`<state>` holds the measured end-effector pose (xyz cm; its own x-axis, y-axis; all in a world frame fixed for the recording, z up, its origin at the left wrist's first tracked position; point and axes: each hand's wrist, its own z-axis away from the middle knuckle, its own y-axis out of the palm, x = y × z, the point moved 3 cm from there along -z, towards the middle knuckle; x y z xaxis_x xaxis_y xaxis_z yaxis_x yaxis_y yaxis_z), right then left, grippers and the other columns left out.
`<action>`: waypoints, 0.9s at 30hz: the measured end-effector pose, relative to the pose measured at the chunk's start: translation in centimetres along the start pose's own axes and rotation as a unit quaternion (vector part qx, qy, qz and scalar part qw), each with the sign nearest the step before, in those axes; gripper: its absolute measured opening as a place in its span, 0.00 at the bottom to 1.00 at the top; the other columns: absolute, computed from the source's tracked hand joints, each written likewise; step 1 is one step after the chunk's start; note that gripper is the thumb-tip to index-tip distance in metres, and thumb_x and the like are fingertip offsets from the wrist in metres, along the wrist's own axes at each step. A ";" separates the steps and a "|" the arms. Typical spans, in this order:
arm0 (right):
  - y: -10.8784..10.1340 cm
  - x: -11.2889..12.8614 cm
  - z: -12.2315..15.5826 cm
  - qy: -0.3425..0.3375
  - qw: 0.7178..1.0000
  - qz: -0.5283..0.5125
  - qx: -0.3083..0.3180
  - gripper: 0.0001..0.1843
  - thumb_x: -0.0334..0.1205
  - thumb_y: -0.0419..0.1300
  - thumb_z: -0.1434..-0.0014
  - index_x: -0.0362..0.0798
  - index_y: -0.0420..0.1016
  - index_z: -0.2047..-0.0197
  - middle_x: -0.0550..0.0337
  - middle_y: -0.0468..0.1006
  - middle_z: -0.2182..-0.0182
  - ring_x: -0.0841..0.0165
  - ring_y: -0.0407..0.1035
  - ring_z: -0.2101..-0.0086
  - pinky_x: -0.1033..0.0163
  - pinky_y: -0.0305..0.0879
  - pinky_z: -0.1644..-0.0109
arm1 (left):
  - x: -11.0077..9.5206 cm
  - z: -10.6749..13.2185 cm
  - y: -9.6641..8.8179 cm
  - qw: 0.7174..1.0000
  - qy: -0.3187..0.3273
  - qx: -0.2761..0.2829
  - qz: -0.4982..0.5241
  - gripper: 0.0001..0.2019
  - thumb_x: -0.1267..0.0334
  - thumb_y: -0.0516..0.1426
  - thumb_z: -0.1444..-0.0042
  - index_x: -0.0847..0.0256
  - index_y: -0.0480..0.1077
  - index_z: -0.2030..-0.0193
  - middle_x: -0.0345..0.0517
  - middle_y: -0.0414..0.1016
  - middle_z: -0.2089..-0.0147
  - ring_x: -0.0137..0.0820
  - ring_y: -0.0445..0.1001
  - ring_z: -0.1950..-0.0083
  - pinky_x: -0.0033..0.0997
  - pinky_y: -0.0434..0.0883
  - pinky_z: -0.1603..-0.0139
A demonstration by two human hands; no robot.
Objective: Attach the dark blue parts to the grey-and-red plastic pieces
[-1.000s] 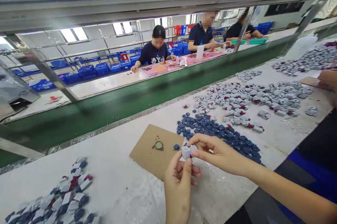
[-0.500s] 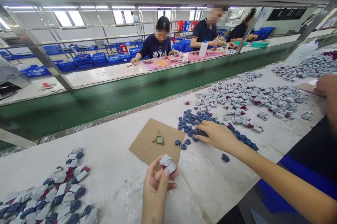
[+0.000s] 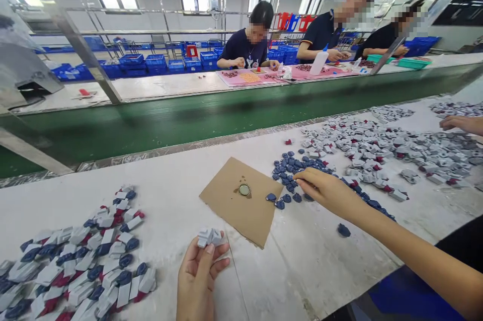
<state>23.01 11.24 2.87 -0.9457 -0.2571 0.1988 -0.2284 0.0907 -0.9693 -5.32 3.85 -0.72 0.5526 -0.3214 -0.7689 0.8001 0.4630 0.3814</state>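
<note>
My left hand [image 3: 198,273] grips a small light-grey moulded plastic piece [image 3: 209,237] between thumb and fingers, above the near part of the white table. At the edge of a heap of small dark-blue plastic pieces [image 3: 292,164], my right hand [image 3: 326,191] has its thumb and fingers drawn together; whatever is between the fingertips is hidden. Between the hands lies a brown cardboard sheet [image 3: 222,200] with a bottle cap [image 3: 244,189] on it, wet-looking spots around the cap. A few blue pieces sit by the cardboard's right corner.
At left spreads a pile of joined grey, red and blue pieces [image 3: 88,255]. Grey-and-red pieces [image 3: 377,145] cover the table at right, where another person's hand [image 3: 462,122] reaches in. Beyond a green conveyor belt [image 3: 181,119], several people work at the opposite table.
The view has shifted, bringing more of the left pile into sight. My left hand has turned the grey piece. My right hand's fingers have drawn closer together at the blue heap.
</note>
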 end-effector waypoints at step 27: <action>2.7 8.7 -0.6 0.278 0.708 -0.624 0.181 0.19 0.54 0.64 0.53 0.48 0.71 0.65 0.68 0.66 0.81 0.81 0.54 0.85 0.72 0.46 0.83 | 0.3 -0.5 -0.3 0.998 0.001 0.031 -0.051 0.13 0.55 0.62 0.54 0.63 0.75 0.67 0.44 0.74 0.71 0.27 0.71 0.72 0.23 0.72 0.71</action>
<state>14.06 9.83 2.08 -0.0279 0.5071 0.8615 -0.9867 -0.1520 0.0575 -5.53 4.02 -1.32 0.4670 -0.3624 -0.8066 0.8650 0.3768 0.3315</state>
